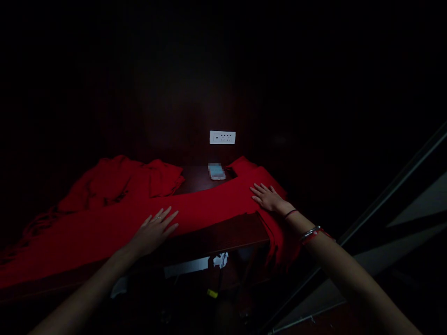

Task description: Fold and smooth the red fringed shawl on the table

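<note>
I splay left hand (pixel 157 226) and right hand (pixel 268 198), gripping nothing, on the scarf (pixel 209 204) below the socket (pixel 222 137): likely soft, light; pinch edges.

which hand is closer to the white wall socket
Right. The right hand lies on the red cloth, below and right of the white wall socket; the left hand is lower left, farther away.

Remotely I see a ring (pixel 159 217) on a left finger (pixel 165 212); behind the right fingers (pixel 259 190), dark cord (pixel 290 213), silver bangle (pixel 310 232), red band (pixel 308 240).
</note>
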Motion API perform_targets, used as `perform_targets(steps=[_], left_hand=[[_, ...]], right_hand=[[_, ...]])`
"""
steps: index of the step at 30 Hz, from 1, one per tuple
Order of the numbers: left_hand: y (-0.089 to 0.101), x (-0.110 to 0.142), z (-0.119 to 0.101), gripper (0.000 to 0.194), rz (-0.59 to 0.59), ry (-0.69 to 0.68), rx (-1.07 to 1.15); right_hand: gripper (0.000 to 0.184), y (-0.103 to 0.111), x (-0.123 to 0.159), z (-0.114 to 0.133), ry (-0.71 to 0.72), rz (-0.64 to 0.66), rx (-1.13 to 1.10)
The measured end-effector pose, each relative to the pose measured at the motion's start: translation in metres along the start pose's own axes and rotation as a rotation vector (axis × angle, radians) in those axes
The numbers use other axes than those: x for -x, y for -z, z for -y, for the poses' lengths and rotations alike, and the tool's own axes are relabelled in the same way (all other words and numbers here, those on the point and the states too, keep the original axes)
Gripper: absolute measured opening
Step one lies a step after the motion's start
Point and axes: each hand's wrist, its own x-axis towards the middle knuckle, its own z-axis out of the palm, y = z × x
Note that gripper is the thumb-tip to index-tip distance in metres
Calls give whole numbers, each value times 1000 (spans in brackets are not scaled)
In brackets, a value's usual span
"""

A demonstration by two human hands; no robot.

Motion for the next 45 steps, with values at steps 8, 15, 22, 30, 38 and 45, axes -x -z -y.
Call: perform_targets(steps=[8, 15, 22, 30, 38, 45], left_hand=[[4, 40, 43, 52, 47, 276, 32], [5, 64, 57, 55, 11, 364, 34], [28, 22, 77, 50, -192, 185, 24], [41, -63, 68, 32, -104, 82, 148], [34, -90, 73, 21, -25, 128, 363], [33, -100, 69, 20, 25, 114, 548]], right_hand=[[57, 16, -8, 106, 402, -107, -116], [52, 19, -16, 208, 676, -53, -245], [47, 20, -26, 191, 725, -54, -295], [33, 28, -3, 151, 797, -83, -256], [23, 32, 16, 158, 845, -207, 143], [17, 27, 19, 170, 764, -269, 259]])
